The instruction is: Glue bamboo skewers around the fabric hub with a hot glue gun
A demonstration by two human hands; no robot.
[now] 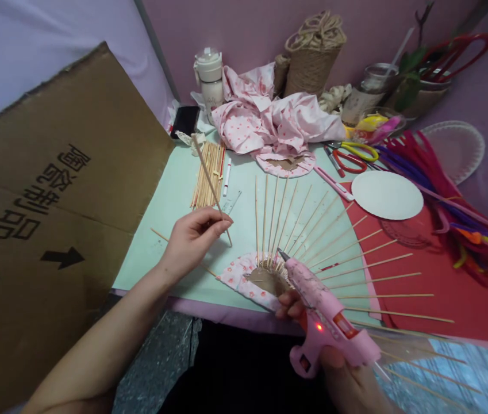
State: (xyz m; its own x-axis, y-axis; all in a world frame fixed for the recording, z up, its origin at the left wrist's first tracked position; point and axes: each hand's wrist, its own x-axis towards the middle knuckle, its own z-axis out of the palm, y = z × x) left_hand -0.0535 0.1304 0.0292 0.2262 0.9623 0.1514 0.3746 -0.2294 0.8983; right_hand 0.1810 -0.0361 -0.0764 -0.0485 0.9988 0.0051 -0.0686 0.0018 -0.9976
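Note:
My left hand (pixel 194 238) pinches a thin wooden skewer (pixel 211 184) that slants up and away from it. My right hand (pixel 338 368) grips a pink hot glue gun (pixel 325 313), whose nozzle points at the hub of a fan of skewers (pixel 334 253). The skewers spread out from a cardboard half-disc wrapped in pink floral fabric (pixel 244 276) at the table's near edge. A red light glows on the gun's body.
A bundle of loose skewers (pixel 207 175) lies behind my left hand. A big cardboard sheet (pixel 45 218) leans at the left. Pink cloth (pixel 269 123), twine rolls (pixel 312 57), scissors (pixel 353 155), a white disc (pixel 385 195) and pipe cleaners (pixel 442 195) crowd the back and right.

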